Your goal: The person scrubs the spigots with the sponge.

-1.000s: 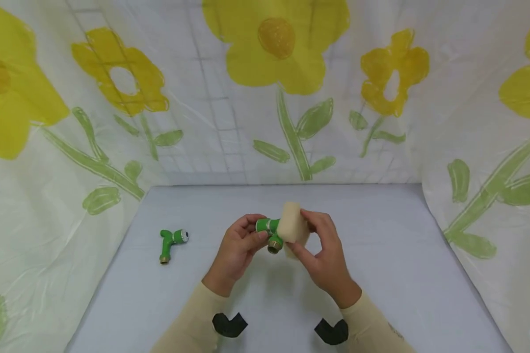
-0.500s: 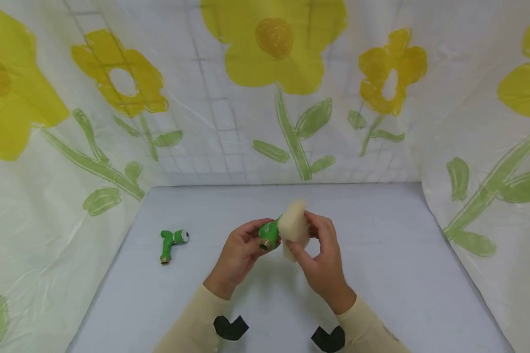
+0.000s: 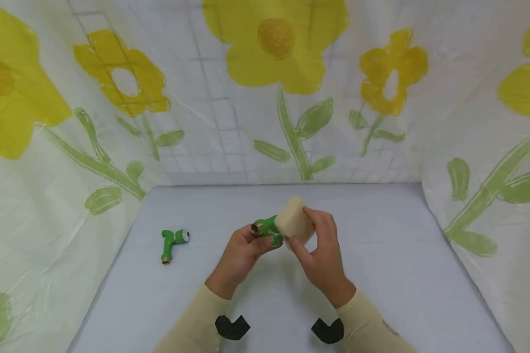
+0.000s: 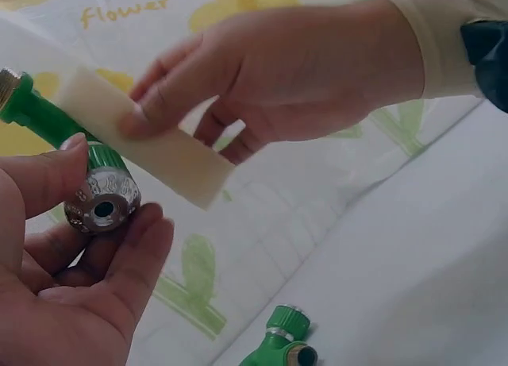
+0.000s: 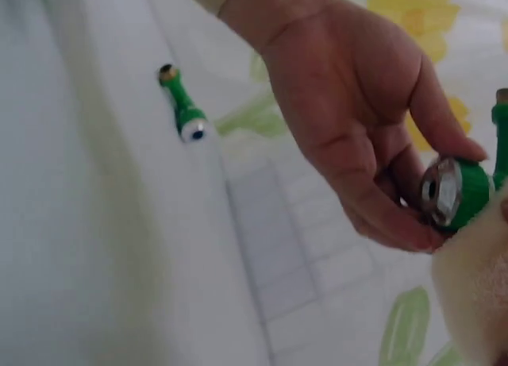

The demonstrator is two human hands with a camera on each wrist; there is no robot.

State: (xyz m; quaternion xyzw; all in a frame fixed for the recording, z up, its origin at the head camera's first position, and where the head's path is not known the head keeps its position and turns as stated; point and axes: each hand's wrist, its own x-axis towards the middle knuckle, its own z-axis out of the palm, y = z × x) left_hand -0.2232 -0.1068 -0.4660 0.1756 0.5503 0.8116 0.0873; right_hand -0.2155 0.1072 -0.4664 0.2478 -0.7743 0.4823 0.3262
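Note:
Above the middle of the table, my left hand (image 3: 236, 260) pinches a green Y-shaped valve fitting (image 3: 268, 225) with a brass threaded end. In the left wrist view, thumb and fingers grip its ribbed green and chrome knob (image 4: 103, 201). A cream sponge (image 3: 295, 221) is held between the thumb and fingers of my right hand (image 3: 323, 262). The sponge lies against the right side of the fitting and hides part of it. In the right wrist view, the left hand (image 5: 349, 120) holds the knob end, and the sponge (image 5: 476, 287) is partly cut off.
A second green valve fitting (image 3: 168, 246) lies on the left of the pale table (image 3: 380, 245). Behind and on both sides hangs a white curtain (image 3: 181, 142) printed with yellow flowers. Black bands are on both sleeves.
My left hand has turned the fitting, so its brass end now points left and the knob sits below. The sponge has tilted in my right hand and stays against the fitting.

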